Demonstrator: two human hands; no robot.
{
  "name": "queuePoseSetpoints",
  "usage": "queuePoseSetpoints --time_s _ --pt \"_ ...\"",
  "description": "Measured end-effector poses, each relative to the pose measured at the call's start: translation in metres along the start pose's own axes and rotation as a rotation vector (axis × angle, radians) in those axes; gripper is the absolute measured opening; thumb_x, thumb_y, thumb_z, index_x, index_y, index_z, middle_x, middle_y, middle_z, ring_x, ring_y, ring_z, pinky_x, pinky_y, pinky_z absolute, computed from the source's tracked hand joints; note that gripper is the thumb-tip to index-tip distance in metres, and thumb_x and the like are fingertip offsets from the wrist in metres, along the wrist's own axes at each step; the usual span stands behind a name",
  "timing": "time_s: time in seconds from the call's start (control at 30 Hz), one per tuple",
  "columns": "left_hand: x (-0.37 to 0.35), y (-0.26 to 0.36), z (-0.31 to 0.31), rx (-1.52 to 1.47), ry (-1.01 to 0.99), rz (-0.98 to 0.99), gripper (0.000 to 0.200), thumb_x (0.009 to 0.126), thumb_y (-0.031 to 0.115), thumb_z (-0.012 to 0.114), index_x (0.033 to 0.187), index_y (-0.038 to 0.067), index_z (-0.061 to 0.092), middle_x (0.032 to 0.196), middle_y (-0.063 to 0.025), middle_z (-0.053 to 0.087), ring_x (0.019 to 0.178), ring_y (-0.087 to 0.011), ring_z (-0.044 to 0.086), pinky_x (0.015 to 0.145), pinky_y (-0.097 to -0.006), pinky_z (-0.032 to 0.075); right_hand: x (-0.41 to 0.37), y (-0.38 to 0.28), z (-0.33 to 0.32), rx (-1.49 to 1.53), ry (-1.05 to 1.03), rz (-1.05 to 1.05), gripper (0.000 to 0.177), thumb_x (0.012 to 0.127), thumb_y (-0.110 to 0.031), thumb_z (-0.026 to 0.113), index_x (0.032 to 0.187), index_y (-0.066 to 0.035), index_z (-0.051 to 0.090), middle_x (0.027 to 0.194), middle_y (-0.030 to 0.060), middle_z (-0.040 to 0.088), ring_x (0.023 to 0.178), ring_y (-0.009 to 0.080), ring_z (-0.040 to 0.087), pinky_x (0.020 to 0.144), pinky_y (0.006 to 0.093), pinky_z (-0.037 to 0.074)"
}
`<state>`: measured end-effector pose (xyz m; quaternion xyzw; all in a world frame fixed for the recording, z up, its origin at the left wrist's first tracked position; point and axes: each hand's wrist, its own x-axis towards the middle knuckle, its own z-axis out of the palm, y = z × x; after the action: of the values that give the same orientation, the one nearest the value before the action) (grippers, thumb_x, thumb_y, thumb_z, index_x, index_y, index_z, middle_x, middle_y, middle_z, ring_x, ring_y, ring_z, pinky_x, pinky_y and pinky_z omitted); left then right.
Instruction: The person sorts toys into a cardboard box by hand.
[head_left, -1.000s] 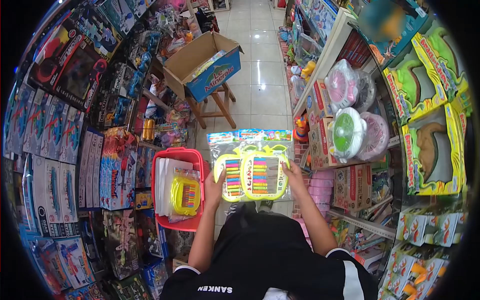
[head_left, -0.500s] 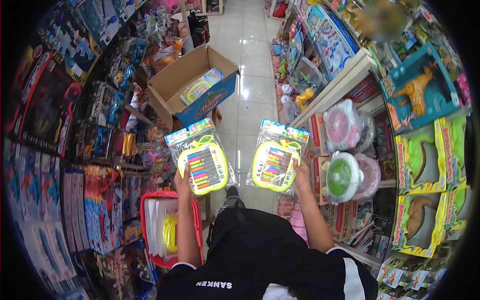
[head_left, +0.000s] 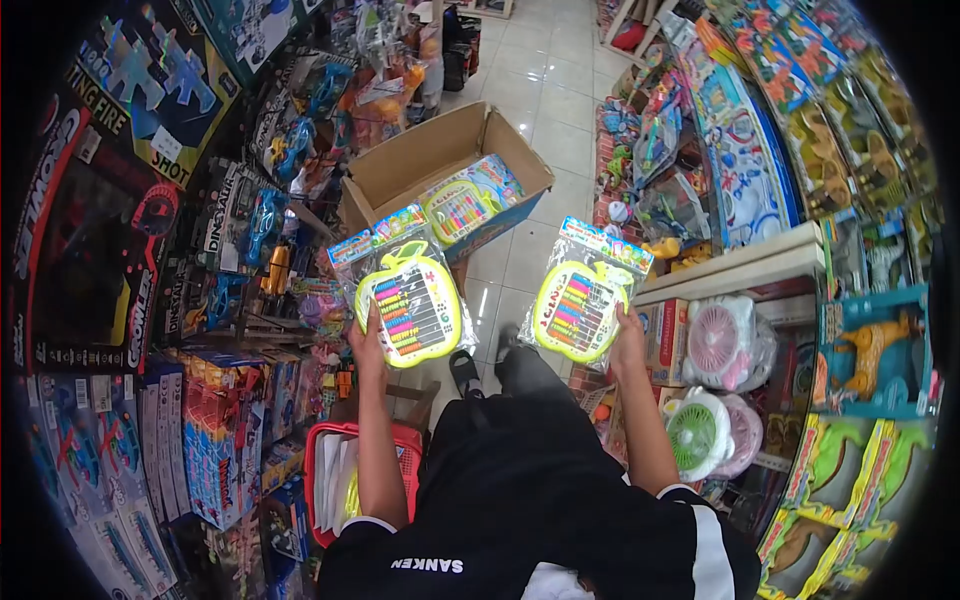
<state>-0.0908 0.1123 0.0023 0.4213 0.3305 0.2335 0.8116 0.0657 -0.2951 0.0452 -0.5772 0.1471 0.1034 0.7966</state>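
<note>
My left hand (head_left: 368, 345) grips the lower left edge of a bagged green apple-shaped abacus (head_left: 408, 308) with rows of coloured beads. In my right hand (head_left: 627, 340) is a similar bagged abacus (head_left: 570, 312), held by its right edge. Both packs are upright and apart from each other, facing up at the camera. Just beyond them stands an open cardboard box (head_left: 420, 150) with another apple abacus pack (head_left: 470, 205) inside; the top of the left pack overlaps the box's near side.
A red basket (head_left: 412, 440) with white and yellow items sits below my left forearm. Shelves of boxed toys line the left; bagged fans (head_left: 722, 340), a deer toy box (head_left: 870, 350) and a wooden shelf edge (head_left: 740, 265) are on the right. Tiled floor (head_left: 520, 75) runs between.
The view has turned and come closer to the box, which now appears further right. Both hands still hold their packs. My feet have moved, and more of the legs shows.
</note>
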Motion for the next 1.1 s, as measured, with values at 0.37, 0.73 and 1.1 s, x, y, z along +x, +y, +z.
queuePoseSetpoints --time_s 0.37,0.73,1.1 --pt "0.069 0.022 0.001 0.036 0.203 0.149 0.034 0.099 0.024 0.058 0.122 -0.001 0.057 0.108 -0.0068 0.067 0.088 -0.0105 0.065 0.075 -0.0264 0.053 0.199 -0.031 0.179 -0.398 -0.157 -0.23 0.036 0.096 -0.03 0.061 0.111 0.003 0.061 0.103 0.0081 0.065 0.093 0.017 0.061 0.082 0.0321 0.048" --pt "0.099 0.037 0.053 0.025 0.513 0.171 0.032 0.1 0.025 0.057 0.12 0.0 0.057 0.108 -0.0064 0.066 0.087 -0.011 0.065 0.075 -0.027 0.053 0.35 0.032 0.353 -1.519 -0.882 -0.713 0.056 0.081 -0.058 0.063 0.101 -0.006 0.067 0.087 0.022 0.069 0.087 0.0403 0.066 0.076 0.05 0.053" --pt "0.106 0.041 0.092 0.129 0.562 0.166 0.031 0.1 0.023 0.057 0.12 -0.001 0.059 0.109 -0.0038 0.065 0.095 -0.0077 0.058 0.084 -0.0249 0.046 0.382 0.117 0.34 -1.742 -1.548 -0.539 0.086 0.074 -0.059 0.07 0.134 -0.002 0.046 0.114 0.0244 0.062 0.105 0.0398 0.061 0.09 0.0485 0.05"
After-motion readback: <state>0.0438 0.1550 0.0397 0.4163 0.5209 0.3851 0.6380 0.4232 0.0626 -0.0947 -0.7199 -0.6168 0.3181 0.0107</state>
